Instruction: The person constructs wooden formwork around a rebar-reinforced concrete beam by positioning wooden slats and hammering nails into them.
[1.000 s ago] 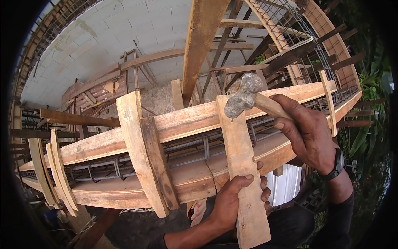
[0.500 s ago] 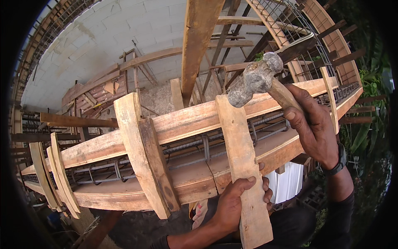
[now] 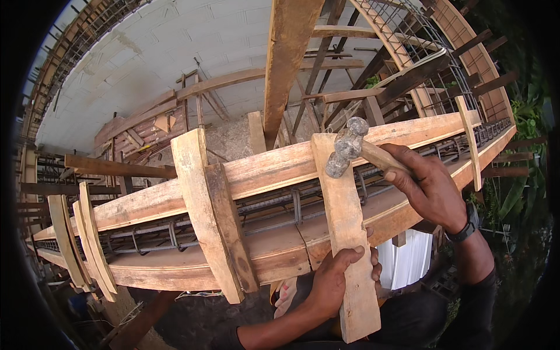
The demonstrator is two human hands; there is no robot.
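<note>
My left hand (image 3: 336, 284) is wrapped around the lower part of a short wooden board (image 3: 343, 216), thumb on its face and fingertips showing at its right edge. The board lies across the two long sides of a timber beam form (image 3: 274, 169). In my right hand (image 3: 434, 189) is a ball-peen hammer (image 3: 348, 149), gripped by its wooden handle. Its grey, worn head is at the board's upper end; whether it touches the wood I cannot tell. Steel reinforcing bars (image 3: 280, 211) run inside the form between its sides.
More wooden cross pieces (image 3: 204, 216) span the form on the left, and a thin one (image 3: 468, 143) on the right. A thick upright timber (image 3: 289, 64) rises beyond it. Behind stands a pale block wall (image 3: 192, 46). Another rebar cage (image 3: 402, 35) runs at the upper right, near green plants (image 3: 522, 122).
The hammer has come down and slightly left, from raised above the board to its upper end. My left hand still grips the board; the whole view has shifted slightly.
</note>
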